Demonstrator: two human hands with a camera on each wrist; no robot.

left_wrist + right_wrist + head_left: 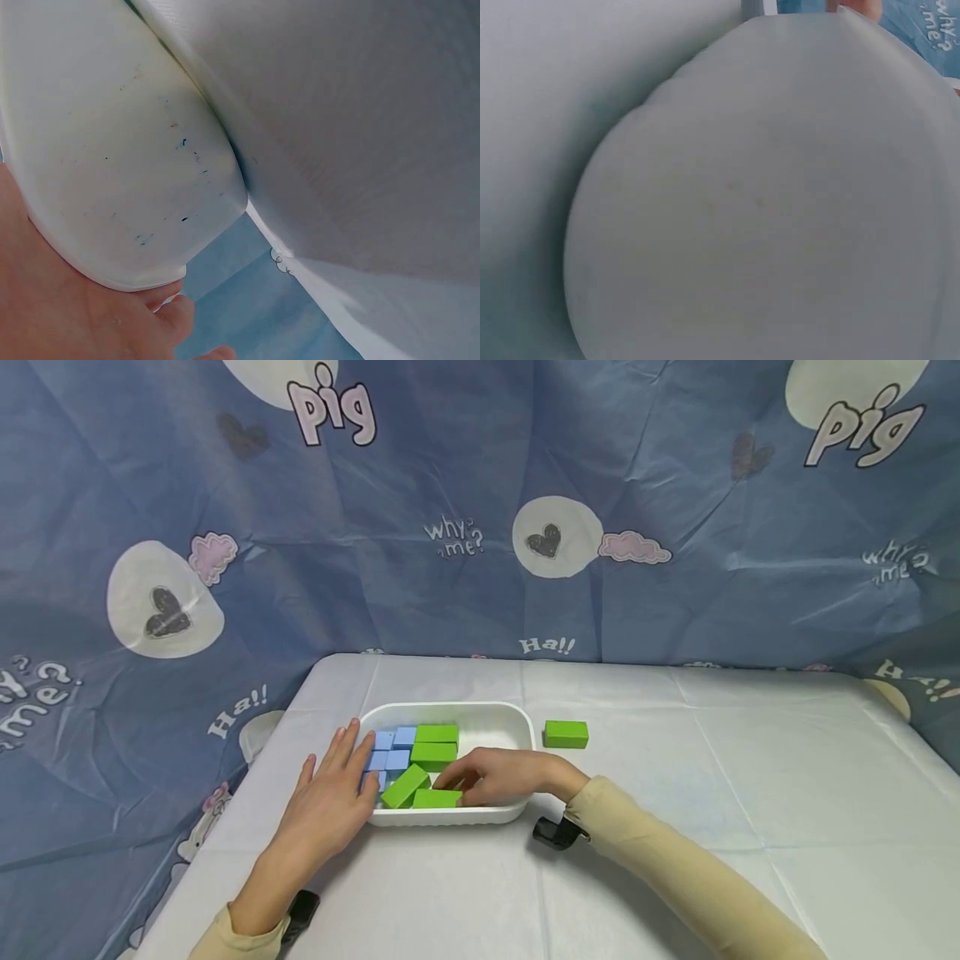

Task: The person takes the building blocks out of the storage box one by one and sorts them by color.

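A white tray (491, 720) holds several light blue blocks (397, 760) along its left side and several green blocks (434, 757) beside them. My left hand (330, 797) lies over the tray's left rim with fingers extended, some hiding part of the blue blocks. In the left wrist view, that hand (67, 300) is against the tray's outer wall (127, 150). Inside the tray, my right hand (498, 775) has bent fingers at the right end of the front green block (437, 798) and seems to pinch it. Another green block (406, 787) sits askew just left of it.
One green block (566, 734) lies on the white-covered table (675, 777), right of the tray. A blue printed cloth (465, 593) hangs behind the table. The tray's outer side (765, 210) fills most of the right wrist view.
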